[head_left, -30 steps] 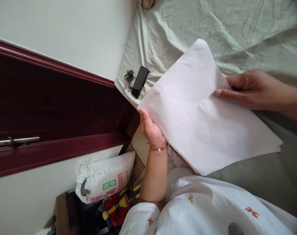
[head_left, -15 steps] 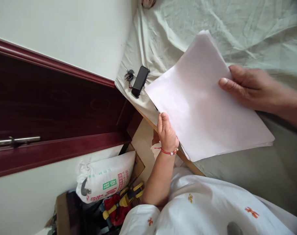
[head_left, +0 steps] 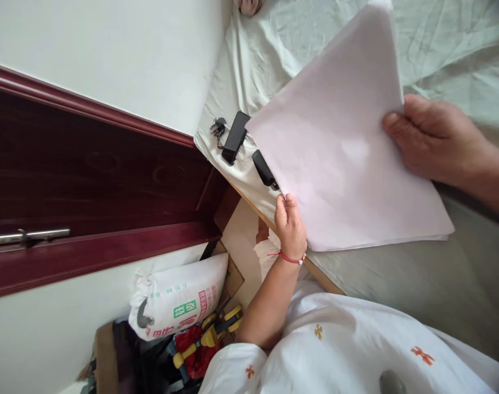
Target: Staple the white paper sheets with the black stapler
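Note:
A stack of white paper sheets [head_left: 339, 148] is held tilted above the sheet-covered surface. My right hand [head_left: 434, 137] grips its right edge, thumb on top and fingers underneath. My left hand [head_left: 291, 221], with a red string bracelet at the wrist, pinches the lower left edge between thumb and fingers. Just beyond my left fingertips lies a black stapler-like object [head_left: 264, 168], close beside the paper's edge. Further off, a black rectangular case [head_left: 235, 137] rests next to a bunch of keys [head_left: 218, 128].
A pale green sheet [head_left: 269, 60] with wrinkles covers the surface, whose wooden edge [head_left: 321, 276] runs near my body. Left of it are a dark red door [head_left: 89, 158] with a metal handle [head_left: 29, 237], a white printed sack [head_left: 179, 295] and a yellow-and-blue object [head_left: 204, 339].
The paper stack has risen and tilted away at its far corner, uncovering the black stapler-like object. My left hand has shifted slightly right, and my right hand slightly right and up.

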A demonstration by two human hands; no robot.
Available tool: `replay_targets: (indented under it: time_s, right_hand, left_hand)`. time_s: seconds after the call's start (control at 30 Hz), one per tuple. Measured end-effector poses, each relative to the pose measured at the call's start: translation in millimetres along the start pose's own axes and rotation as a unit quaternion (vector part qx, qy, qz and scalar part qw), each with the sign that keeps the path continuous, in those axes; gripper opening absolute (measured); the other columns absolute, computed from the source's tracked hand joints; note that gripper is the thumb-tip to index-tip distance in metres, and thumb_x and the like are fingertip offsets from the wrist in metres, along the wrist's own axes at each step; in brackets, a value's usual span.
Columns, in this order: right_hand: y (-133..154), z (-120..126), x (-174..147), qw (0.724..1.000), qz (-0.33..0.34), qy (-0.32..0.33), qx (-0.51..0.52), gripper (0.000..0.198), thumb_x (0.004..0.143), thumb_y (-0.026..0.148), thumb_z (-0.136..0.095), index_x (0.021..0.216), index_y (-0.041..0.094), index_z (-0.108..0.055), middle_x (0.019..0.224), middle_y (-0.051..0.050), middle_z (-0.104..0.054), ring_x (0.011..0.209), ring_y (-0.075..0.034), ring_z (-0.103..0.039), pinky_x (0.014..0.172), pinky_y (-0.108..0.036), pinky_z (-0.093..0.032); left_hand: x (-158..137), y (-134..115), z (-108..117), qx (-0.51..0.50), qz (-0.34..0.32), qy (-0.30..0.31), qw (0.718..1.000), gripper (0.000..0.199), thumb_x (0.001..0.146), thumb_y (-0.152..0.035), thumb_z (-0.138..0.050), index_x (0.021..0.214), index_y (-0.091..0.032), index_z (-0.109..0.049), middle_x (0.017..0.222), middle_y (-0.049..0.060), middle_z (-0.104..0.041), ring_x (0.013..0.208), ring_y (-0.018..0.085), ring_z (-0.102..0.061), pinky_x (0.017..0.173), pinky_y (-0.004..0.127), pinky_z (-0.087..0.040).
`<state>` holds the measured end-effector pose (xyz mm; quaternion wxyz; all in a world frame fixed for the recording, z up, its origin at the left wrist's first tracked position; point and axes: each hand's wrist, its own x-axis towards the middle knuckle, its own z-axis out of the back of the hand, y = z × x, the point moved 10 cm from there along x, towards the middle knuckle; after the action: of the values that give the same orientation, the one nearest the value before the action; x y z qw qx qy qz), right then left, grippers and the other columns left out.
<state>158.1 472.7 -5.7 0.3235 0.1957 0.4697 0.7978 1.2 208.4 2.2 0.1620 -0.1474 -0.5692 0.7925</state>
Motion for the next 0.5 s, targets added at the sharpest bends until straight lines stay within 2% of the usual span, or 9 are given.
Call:
replay_targets:
  time_s: [0.1, 0.2, 0.3, 0.4, 0.5]
  right_hand:
    - [4.7, 5.7, -0.9, 1.000, 0.000, -0.021, 0.013, 0.043, 0.106, 0.061, -0.042, 0.097, 0.020, -0.055, 0.091, -0.005, -0.062, 0.080, -0.016, -0.056, 0.076, -0.039, -0.046]
    - [9.7, 16.5, -1.2, 0.997, 0.011, -0.069, 0.012, 0.039, 0.106, 0.055, -0.040, 0.101, 0.020, -0.056, 0.098, -0.007, -0.064, 0.091, -0.019, -0.059, 0.084, -0.041, -0.046]
    - [8.6, 24.0, -1.7, 0.994, 0.006, -0.106, -0.003, 0.032, 0.105, 0.049, -0.038, 0.098, 0.020, -0.052, 0.097, -0.008, -0.061, 0.091, -0.020, -0.056, 0.084, -0.041, -0.042]
    - [7.2, 23.8, -1.4, 0.994, 0.006, -0.108, -0.012, 0.030, 0.105, 0.046, -0.034, 0.095, 0.021, -0.047, 0.094, -0.006, -0.057, 0.086, -0.018, -0.052, 0.082, -0.039, -0.040]
    - [4.3, 18.2, -0.1, 0.997, -0.004, -0.082, -0.017, 0.031, 0.104, 0.048, -0.036, 0.093, 0.021, -0.045, 0.089, -0.004, -0.052, 0.079, -0.015, -0.046, 0.076, -0.037, -0.037]
  left_hand:
    - [-2.0, -4.3, -3.0, 0.018, -0.013, 0.018, 1.000, 0.051, 0.096, -0.071, -0.059, 0.080, -0.023, -0.051, 0.073, -0.004, -0.042, 0.069, 0.013, -0.043, 0.072, 0.024, -0.042]
    - [-5.5, -7.5, -1.6, 0.034, -0.023, 0.037, 0.998, 0.051, 0.096, -0.072, -0.057, 0.082, -0.023, -0.051, 0.074, -0.004, -0.043, 0.069, 0.013, -0.040, 0.068, 0.024, -0.039]
    - [-12.4, -5.0, 1.5, 0.071, -0.020, 0.065, 0.995, 0.050, 0.100, -0.070, -0.052, 0.084, -0.023, -0.050, 0.074, -0.003, -0.043, 0.068, 0.013, -0.039, 0.065, 0.025, -0.038]
    - [-18.9, -0.4, 4.2, 0.120, -0.018, 0.084, 0.989, 0.048, 0.103, -0.068, -0.048, 0.085, -0.023, -0.048, 0.070, -0.004, -0.040, 0.063, 0.012, -0.036, 0.062, 0.026, -0.036]
    - [-21.9, -0.2, 7.3, 0.140, -0.042, 0.083, 0.986, 0.051, 0.103, -0.069, -0.047, 0.081, -0.022, -0.047, 0.068, -0.004, -0.040, 0.063, 0.012, -0.037, 0.062, 0.027, -0.036]
